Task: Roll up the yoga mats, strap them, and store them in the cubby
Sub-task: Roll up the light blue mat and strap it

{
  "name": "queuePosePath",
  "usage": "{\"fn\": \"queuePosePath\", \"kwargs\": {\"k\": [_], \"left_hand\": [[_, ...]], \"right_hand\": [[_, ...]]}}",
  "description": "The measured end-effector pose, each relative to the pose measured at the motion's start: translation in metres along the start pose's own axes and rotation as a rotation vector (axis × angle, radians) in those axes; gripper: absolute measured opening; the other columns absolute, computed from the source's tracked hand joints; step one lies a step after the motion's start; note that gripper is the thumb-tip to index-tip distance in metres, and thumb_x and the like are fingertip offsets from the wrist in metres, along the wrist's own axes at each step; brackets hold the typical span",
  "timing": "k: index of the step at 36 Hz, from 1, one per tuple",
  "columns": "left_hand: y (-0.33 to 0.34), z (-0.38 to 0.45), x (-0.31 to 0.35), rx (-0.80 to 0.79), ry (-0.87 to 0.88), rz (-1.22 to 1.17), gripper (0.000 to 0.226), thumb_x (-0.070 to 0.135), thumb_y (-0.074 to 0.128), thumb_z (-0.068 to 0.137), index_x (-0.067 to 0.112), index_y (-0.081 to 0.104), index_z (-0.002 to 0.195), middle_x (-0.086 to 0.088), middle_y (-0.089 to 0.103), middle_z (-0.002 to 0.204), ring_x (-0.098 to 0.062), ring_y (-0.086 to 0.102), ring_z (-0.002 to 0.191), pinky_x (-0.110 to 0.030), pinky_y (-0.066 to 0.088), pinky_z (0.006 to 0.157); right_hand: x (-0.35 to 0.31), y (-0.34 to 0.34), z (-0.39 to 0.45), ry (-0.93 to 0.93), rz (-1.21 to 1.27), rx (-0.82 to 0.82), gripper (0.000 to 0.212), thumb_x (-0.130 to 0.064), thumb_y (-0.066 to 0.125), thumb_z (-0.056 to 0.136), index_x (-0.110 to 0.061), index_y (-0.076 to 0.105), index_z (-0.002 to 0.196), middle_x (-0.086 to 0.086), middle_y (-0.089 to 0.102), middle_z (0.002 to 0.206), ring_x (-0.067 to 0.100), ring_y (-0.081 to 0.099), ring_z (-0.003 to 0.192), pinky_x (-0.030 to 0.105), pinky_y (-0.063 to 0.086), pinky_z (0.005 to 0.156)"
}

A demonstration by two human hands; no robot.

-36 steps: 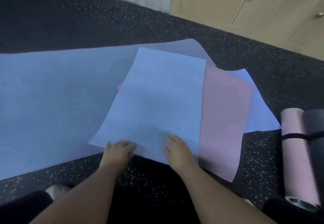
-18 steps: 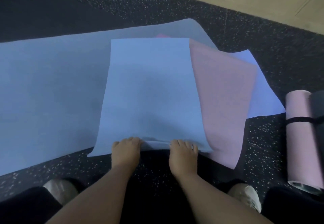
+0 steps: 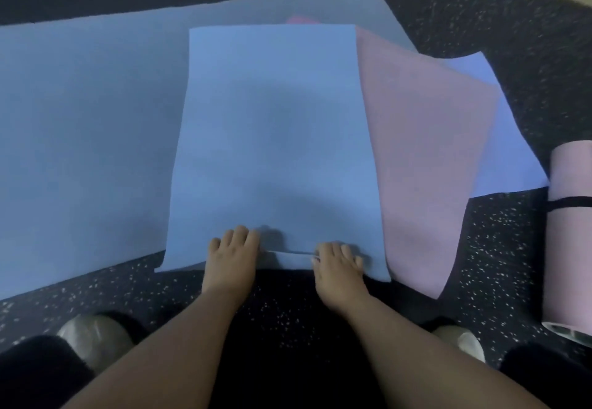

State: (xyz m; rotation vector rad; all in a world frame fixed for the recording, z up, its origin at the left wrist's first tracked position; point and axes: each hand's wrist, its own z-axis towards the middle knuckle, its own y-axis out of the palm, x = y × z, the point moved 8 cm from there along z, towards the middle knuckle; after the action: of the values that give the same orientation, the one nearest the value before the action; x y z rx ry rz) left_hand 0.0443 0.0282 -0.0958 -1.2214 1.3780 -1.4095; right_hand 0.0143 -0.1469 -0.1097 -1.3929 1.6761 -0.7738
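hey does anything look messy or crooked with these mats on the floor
Yes. The unrolled mats lie in a skewed heap: the pink mat fans out at an angle under the top blue mat, and another blue mat's corner pokes out beyond it. Only the rolled pink mat at right is strapped.

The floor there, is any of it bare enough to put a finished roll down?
Bare speckled floor lies between the pink mat and the strapped pink roll, and along the near edge left of the left hand. The middle is crowded with overlapping blue mats.
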Motion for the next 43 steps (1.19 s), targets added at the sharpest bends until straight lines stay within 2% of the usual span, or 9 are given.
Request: {"fn": "queuePosePath", "kwargs": {"k": [3, 7, 11, 15, 20, 26, 29, 36, 43], "left_hand": [[0.000, -0.006, -0.005, 0.218, 0.097, -0.054, 0.020, 0.022, 0.062, 0.074, 0.020, 0.045, 0.084, -0.004, 0.045, 0.089, -0.024, 0.037, 0.076, -0.034, 0.023, 0.066], [-0.004, -0.007, -0.008, 0.273, 0.256, -0.140, 0.018, 0.033, 0.051, 0.085, 0.019, 0.042, 0.093, -0.005, 0.040, 0.099, -0.025, 0.038, 0.082, -0.035, 0.024, 0.070], [0.000, -0.005, -0.004, 0.211, 0.377, -0.090, 0.053, 0.065, 0.037, 0.085, 0.015, 0.046, 0.100, -0.009, 0.045, 0.107, -0.028, 0.043, 0.095, -0.040, 0.030, 0.078], [0.008, -0.004, -0.004, 0.179, 0.331, -0.011, 0.048, 0.054, 0.043, 0.076, 0.015, 0.046, 0.104, -0.010, 0.042, 0.116, -0.031, 0.044, 0.104, -0.042, 0.030, 0.081], [0.003, -0.012, -0.004, 0.224, 0.255, -0.063, 0.033, 0.046, 0.043, 0.081, 0.018, 0.048, 0.097, -0.010, 0.043, 0.115, -0.030, 0.043, 0.106, -0.042, 0.029, 0.085], [-0.002, -0.012, -0.005, 0.241, 0.125, -0.064, 0.035, 0.044, 0.043, 0.084, 0.016, 0.064, 0.087, -0.005, 0.046, 0.100, -0.029, 0.043, 0.101, -0.043, 0.027, 0.094], [-0.002, -0.011, -0.007, 0.206, 0.027, -0.047, 0.035, 0.049, 0.040, 0.085, 0.023, 0.064, 0.089, 0.000, 0.056, 0.090, -0.025, 0.042, 0.097, -0.042, 0.026, 0.088], [0.005, -0.001, -0.012, 0.139, -0.054, -0.034, 0.034, 0.049, 0.038, 0.088, 0.023, 0.060, 0.089, -0.003, 0.055, 0.087, -0.027, 0.042, 0.089, -0.047, 0.028, 0.087], [0.002, 0.003, -0.014, 0.129, -0.088, 0.038, 0.041, 0.047, 0.035, 0.092, 0.015, 0.061, 0.087, -0.009, 0.051, 0.082, -0.031, 0.049, 0.075, -0.045, 0.036, 0.076]], "right_hand": [[0.001, -0.008, 0.012, -0.073, -0.009, 0.026, 0.024, -0.035, 0.031, 0.104, -0.021, 0.043, 0.119, -0.001, 0.044, 0.127, 0.021, 0.035, 0.120, 0.036, 0.026, 0.094], [-0.003, -0.015, 0.026, -0.148, -0.006, 0.039, 0.025, -0.035, 0.036, 0.103, -0.020, 0.043, 0.122, 0.000, 0.042, 0.128, 0.022, 0.034, 0.120, 0.036, 0.025, 0.093], [-0.005, -0.021, 0.030, -0.161, -0.025, 0.105, 0.023, -0.036, 0.038, 0.102, -0.021, 0.043, 0.120, -0.001, 0.039, 0.125, 0.021, 0.033, 0.117, 0.034, 0.023, 0.090], [-0.010, -0.027, 0.029, -0.154, -0.081, 0.230, 0.015, -0.032, 0.059, 0.093, -0.019, 0.056, 0.100, 0.002, 0.049, 0.107, 0.026, 0.047, 0.103, 0.035, 0.023, 0.079], [-0.012, -0.029, 0.029, -0.075, -0.130, 0.393, 0.036, -0.024, 0.089, 0.060, -0.024, 0.055, 0.069, -0.004, 0.051, 0.075, 0.022, 0.051, 0.073, 0.034, 0.020, 0.065], [-0.016, -0.041, 0.017, -0.069, -0.126, 0.598, 0.026, -0.019, 0.085, 0.065, -0.023, 0.059, 0.067, -0.004, 0.052, 0.071, 0.020, 0.041, 0.079, 0.034, 0.024, 0.071], [-0.015, -0.049, 0.007, -0.078, -0.108, 0.731, 0.014, -0.028, 0.057, 0.079, -0.024, 0.064, 0.068, -0.006, 0.055, 0.074, 0.017, 0.037, 0.080, 0.032, 0.024, 0.071], [-0.009, -0.023, -0.002, -0.155, -0.146, 0.597, 0.048, -0.055, 0.046, 0.081, -0.022, 0.064, 0.110, 0.005, 0.057, 0.111, 0.027, 0.044, 0.107, 0.047, 0.029, 0.100], [-0.001, -0.026, 0.006, -0.074, -0.173, 0.605, 0.043, -0.055, 0.037, 0.085, -0.032, 0.064, 0.110, 0.006, 0.059, 0.109, 0.024, 0.042, 0.109, 0.055, 0.019, 0.106]]}}
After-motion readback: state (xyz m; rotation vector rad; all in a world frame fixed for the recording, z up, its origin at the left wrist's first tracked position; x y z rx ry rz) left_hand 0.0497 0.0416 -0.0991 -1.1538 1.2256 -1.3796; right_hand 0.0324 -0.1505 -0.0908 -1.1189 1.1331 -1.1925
